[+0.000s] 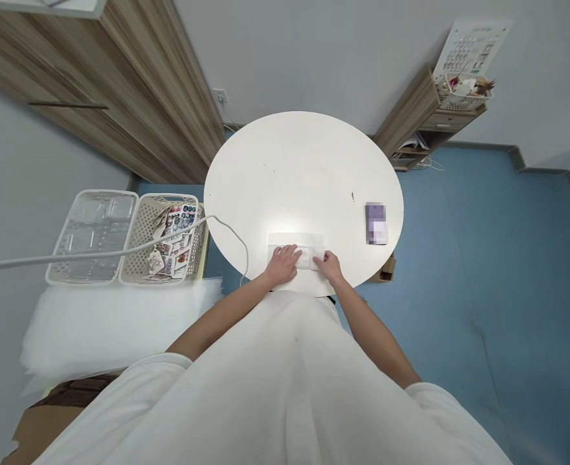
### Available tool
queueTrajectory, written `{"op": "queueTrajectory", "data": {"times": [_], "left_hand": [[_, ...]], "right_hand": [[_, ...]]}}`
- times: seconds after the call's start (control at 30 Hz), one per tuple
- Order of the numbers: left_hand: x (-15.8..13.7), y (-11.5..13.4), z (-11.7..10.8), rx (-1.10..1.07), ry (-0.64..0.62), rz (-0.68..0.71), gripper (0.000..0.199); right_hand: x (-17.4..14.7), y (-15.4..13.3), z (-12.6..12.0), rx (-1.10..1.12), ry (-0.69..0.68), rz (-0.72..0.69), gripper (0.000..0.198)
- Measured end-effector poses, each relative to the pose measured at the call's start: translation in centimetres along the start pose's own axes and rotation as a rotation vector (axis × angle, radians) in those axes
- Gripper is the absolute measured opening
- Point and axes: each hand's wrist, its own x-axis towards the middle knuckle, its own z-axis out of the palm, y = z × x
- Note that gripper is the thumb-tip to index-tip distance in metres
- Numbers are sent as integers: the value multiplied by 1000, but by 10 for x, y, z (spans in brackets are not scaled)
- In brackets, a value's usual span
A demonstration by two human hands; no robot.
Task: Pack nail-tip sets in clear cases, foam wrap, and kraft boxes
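Observation:
A thin white sheet, seemingly folded or layered, lies near the front edge of the round white table. My left hand rests flat on its left part with the fingers stretched out. At the sheet's right end, my right hand has thumb and fingers closed on the edge. The sheet's material and faint markings are too small to make out.
A purple and white item, blurred, lies at the table's right. A white cable crosses the left edge. Left of the table stand a plastic basket of printed cards, a clear bin and translucent sheeting.

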Motion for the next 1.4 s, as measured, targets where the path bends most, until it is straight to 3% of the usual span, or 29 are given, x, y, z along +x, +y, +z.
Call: {"op": "queueTrajectory", "data": {"times": [0.17,0.4,0.63,0.77,0.93,1.0,1.17,1.4], "left_hand": [[-3,3,1,-54,29,-35,50],[-12,4,2,-125,61,-153,61],[-25,10,4,-46,-10,1,62],[-24,10,3,-9,-16,4,61],[-27,7,-1,-42,-12,-28,60],[-34,4,1,-86,17,-136,58],[-52,-11,16,-358,149,-736,70],[-40,-30,17,-945,247,-1028,71]], "right_hand": [[-9,-9,14,-7,52,-101,15],[-19,-30,29,-63,-168,-200,26],[-14,-25,17,-163,-211,-289,33],[-16,-15,7,-411,-111,-493,43],[-20,-14,21,-754,-184,-578,55],[-22,-16,33,-803,-165,-545,55],[-27,-18,55,-779,-138,-477,55],[-30,-21,60,-763,-167,-439,57]]}}
